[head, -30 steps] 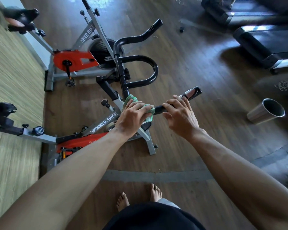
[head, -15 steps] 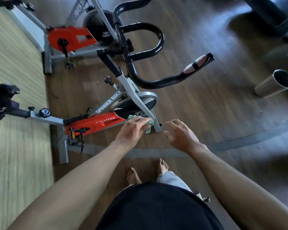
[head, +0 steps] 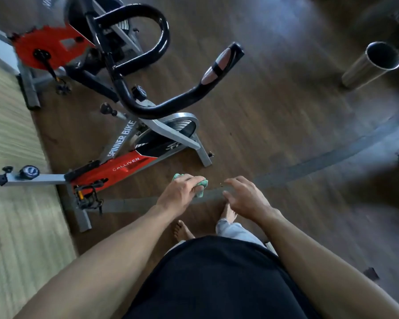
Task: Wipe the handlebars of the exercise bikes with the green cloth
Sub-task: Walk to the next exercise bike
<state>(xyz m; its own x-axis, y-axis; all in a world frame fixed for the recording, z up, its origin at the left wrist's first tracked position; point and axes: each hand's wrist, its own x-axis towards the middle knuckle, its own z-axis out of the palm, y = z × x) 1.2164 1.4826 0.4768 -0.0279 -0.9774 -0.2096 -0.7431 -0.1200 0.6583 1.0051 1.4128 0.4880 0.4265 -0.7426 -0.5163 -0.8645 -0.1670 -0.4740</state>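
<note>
Both hands, left (head: 182,194) gripping green cloth (head: 199,188), now off handlebar (head: 171,104)

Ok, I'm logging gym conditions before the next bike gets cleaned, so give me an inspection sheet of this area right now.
Surface: dark wood floor with a grey strip across it; green mat at left.
Job's things: green cloth bunched in the left hand; near bike's black handlebars untouched.
Clutter: metal cylinder lying on the floor at right.
Grippers: left hand closed on the cloth; right hand open, empty.
Cables: nothing seen clearly.
Surroundings: second red bike behind; bare feet below.
</note>
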